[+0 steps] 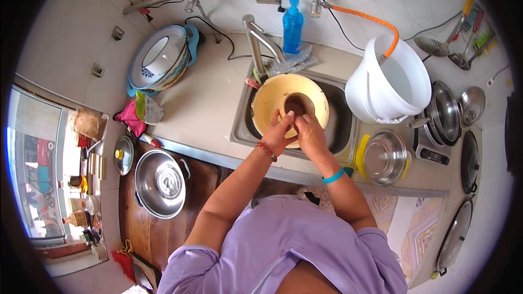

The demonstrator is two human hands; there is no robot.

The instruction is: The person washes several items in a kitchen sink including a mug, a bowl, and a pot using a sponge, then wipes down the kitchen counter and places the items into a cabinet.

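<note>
Both of my hands meet at the near rim of a brown cup-shaped vessel (301, 103), low over a yellow enamel basin (265, 98) with chipped edges. My left hand (278, 131), with a red bead bracelet at the wrist, grips the rim's near left side, thumb raised. My right hand (311, 134), with a teal wristband, has its fingers bent over the near right side. Between the hands, the fingertips cover part of the vessel. The basin sits in a stainless steel sink (342, 120), below a metal faucet (255, 45).
A white bucket (363, 90) with an orange hose (367, 15) stands right of the sink. A steel pot (385, 157) sits near the counter's front edge. Behind the sink is a blue pump bottle (293, 28). Stacked basins (137, 69) and a steel bowl (159, 202) are at left.
</note>
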